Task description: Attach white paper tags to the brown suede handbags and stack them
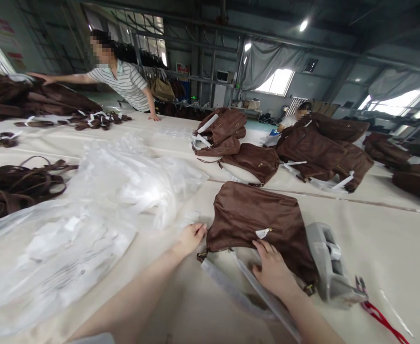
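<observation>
A brown handbag [256,210] lies flat on the table in front of me, with a small white-wrapped zipper pull on its front. Its strap [231,282], wrapped in pale film, trails toward me under my right forearm. My left hand [191,239] is at the bag's left edge, fingers curled together; whatever they may hold is too small to make out. Along the near edge of the bag rests my right hand [272,267], fingertips on the leather and thumb apart. A grey tape dispenser [326,263] stands close against the bag's right side.
Red-handled pliers [371,306] lie right of the dispenser. Clear plastic bags [52,267] cover the left side, beside a heap of brown straps [19,184]. More brown handbags [313,148] are piled across the table. A person in a striped shirt [123,81] leans over the far side; another sits behind the bags.
</observation>
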Demonstrator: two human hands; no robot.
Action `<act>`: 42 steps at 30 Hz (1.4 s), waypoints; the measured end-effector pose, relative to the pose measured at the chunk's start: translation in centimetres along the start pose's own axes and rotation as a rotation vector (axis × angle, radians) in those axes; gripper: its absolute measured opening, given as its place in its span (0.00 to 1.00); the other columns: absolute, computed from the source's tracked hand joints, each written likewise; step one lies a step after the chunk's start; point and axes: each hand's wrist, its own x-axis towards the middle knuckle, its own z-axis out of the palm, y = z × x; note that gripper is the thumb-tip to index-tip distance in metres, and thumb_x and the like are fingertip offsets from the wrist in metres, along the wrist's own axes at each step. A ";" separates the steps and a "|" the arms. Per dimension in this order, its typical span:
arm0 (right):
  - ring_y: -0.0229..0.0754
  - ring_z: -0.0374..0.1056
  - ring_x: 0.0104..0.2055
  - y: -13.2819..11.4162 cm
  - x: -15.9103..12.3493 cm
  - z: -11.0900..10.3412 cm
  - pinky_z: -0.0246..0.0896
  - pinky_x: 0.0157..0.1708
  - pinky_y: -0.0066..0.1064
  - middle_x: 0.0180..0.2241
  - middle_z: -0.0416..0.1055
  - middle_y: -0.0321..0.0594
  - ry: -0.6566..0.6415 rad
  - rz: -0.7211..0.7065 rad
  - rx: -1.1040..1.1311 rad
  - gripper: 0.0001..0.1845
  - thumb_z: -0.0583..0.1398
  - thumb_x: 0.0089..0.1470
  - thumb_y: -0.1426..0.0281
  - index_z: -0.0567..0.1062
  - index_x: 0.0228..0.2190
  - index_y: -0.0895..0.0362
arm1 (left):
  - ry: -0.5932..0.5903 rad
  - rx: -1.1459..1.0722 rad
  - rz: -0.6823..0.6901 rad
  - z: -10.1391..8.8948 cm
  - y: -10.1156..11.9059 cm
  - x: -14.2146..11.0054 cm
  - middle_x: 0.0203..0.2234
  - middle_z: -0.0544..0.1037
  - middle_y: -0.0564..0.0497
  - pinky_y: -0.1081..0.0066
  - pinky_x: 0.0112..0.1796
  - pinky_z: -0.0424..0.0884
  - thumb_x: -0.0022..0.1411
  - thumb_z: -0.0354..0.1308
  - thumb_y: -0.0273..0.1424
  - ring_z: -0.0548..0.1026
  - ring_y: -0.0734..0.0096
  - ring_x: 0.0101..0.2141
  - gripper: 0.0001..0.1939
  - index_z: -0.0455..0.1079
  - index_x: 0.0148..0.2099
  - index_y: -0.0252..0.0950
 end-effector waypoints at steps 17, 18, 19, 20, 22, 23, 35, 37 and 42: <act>0.53 0.70 0.43 -4.9 1.8 0.4 0.65 0.40 0.40 0.47 0.69 0.67 -0.049 0.004 -0.651 0.26 0.46 0.54 0.84 0.67 0.53 0.74 | -0.008 -0.068 0.029 0.1 -0.9 0.0 0.19 0.70 0.54 0.75 0.27 0.59 0.65 0.45 0.33 0.67 0.75 0.23 0.16 0.64 0.26 0.36; 0.53 0.70 0.42 -5.1 1.8 0.4 0.65 0.40 0.39 0.47 0.69 0.67 -0.051 0.001 -0.657 0.26 0.45 0.54 0.85 0.67 0.53 0.74 | -0.006 -0.059 0.028 0.1 -0.9 0.1 0.19 0.70 0.54 0.75 0.27 0.58 0.65 0.45 0.34 0.67 0.75 0.23 0.16 0.63 0.26 0.36; 0.52 0.70 0.42 -5.1 2.0 0.2 0.65 0.39 0.39 0.46 0.70 0.66 -0.059 -0.001 -0.655 0.26 0.45 0.54 0.85 0.67 0.52 0.74 | -0.005 -0.054 0.028 0.1 -0.9 0.1 0.19 0.70 0.54 0.75 0.27 0.58 0.65 0.44 0.34 0.67 0.75 0.23 0.16 0.63 0.26 0.36; 0.51 0.70 0.41 -5.1 2.2 0.0 0.65 0.39 0.38 0.45 0.70 0.65 -0.068 -0.002 -0.648 0.25 0.45 0.54 0.85 0.68 0.52 0.73 | -0.005 -0.052 0.029 0.1 -0.8 0.1 0.19 0.70 0.54 0.75 0.27 0.58 0.65 0.44 0.34 0.67 0.75 0.23 0.16 0.62 0.25 0.36; 0.51 0.70 0.41 -4.9 2.8 -0.5 0.65 0.37 0.37 0.42 0.71 0.62 -0.085 0.002 -0.622 0.24 0.45 0.54 0.85 0.70 0.50 0.71 | -0.007 -0.051 0.031 0.1 -0.8 0.1 0.19 0.69 0.54 0.75 0.27 0.58 0.66 0.44 0.34 0.67 0.75 0.23 0.17 0.62 0.25 0.36; 0.51 0.69 0.41 -4.9 3.1 -0.7 0.65 0.36 0.36 0.41 0.71 0.60 -0.090 0.009 -0.602 0.24 0.45 0.54 0.85 0.71 0.48 0.70 | -0.007 -0.049 0.032 0.1 -0.8 0.1 0.19 0.69 0.54 0.75 0.27 0.58 0.66 0.44 0.35 0.67 0.75 0.23 0.17 0.62 0.25 0.36; 0.48 0.69 0.40 -3.7 5.0 -0.8 0.62 0.38 0.33 0.39 0.70 0.52 -0.065 0.034 -0.405 0.10 0.54 0.52 0.79 0.73 0.37 0.63 | 0.013 -0.034 0.046 0.2 -0.6 0.1 0.19 0.69 0.54 0.74 0.27 0.57 0.65 0.45 0.34 0.68 0.75 0.23 0.17 0.62 0.25 0.36; 0.47 0.69 0.40 -2.9 5.5 -1.0 0.62 0.39 0.31 0.40 0.71 0.49 -0.043 0.055 -0.345 0.09 0.57 0.51 0.75 0.73 0.37 0.60 | 0.007 -0.050 0.035 -0.1 -0.3 0.0 0.19 0.70 0.53 0.74 0.28 0.58 0.65 0.45 0.34 0.68 0.74 0.23 0.16 0.64 0.26 0.36; 0.43 0.70 0.43 0.5 8.0 -4.6 0.61 0.44 0.31 0.43 0.72 0.45 0.130 0.130 -0.132 0.13 0.55 0.54 0.73 0.75 0.40 0.57 | -0.006 -0.095 0.028 -0.5 -0.3 -0.1 0.19 0.70 0.53 0.74 0.29 0.60 0.64 0.45 0.32 0.68 0.74 0.23 0.15 0.67 0.29 0.35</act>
